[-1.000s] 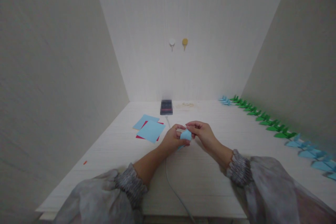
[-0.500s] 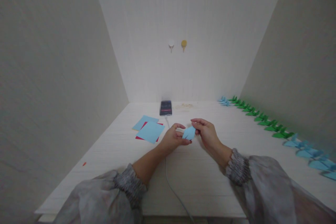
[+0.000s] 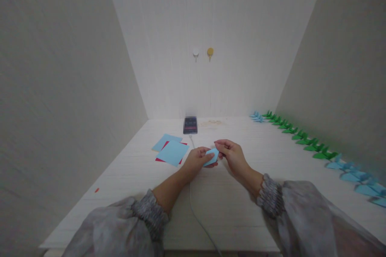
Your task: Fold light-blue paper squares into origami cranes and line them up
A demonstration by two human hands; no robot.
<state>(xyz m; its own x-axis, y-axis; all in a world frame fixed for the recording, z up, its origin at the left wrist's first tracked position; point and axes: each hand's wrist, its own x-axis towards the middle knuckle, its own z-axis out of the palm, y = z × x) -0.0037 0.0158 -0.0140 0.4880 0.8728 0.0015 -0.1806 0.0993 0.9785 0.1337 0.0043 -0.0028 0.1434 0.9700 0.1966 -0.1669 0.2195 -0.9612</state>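
Observation:
A small folded piece of light blue origami paper (image 3: 212, 157) is held above the middle of the table. My left hand (image 3: 197, 161) grips it from the left, thumb lying across its face and fingers behind. At its right corner, the thumb and fingertips of my right hand (image 3: 232, 154) pinch the paper. Left of my hands, square sheets of light blue paper (image 3: 172, 153) lie with red paper (image 3: 159, 160) sticking out beneath.
A phone (image 3: 190, 125) lies by the back wall, its white cable (image 3: 193, 208) running under my left arm to the front edge. Along the right wall stand several folded green paper figures (image 3: 313, 145) and blue ones (image 3: 356, 174). A small red scrap (image 3: 97, 190) lies at left.
The folded paper has turned and shows a smoother face. My left thumb has moved onto its front. My right hand has shifted slightly left and down.

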